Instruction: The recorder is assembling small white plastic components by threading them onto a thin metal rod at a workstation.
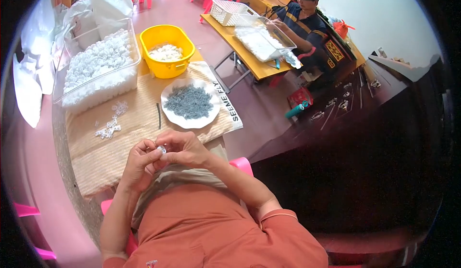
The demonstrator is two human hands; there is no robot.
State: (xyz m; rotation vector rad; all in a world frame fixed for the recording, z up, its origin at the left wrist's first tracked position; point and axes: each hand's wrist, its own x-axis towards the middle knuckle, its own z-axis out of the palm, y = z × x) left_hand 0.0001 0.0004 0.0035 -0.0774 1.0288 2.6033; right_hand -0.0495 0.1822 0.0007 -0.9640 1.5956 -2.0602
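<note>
One white piece; between left hand and right hand

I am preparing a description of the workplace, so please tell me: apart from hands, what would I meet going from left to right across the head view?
Clear bin of white pieces, thin dark strip, scalloped white plate, second table's clear bin, orange bag.

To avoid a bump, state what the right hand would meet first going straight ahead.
Likely the left hand, just across the small white piece from the right hand; depth is unclear.
</note>
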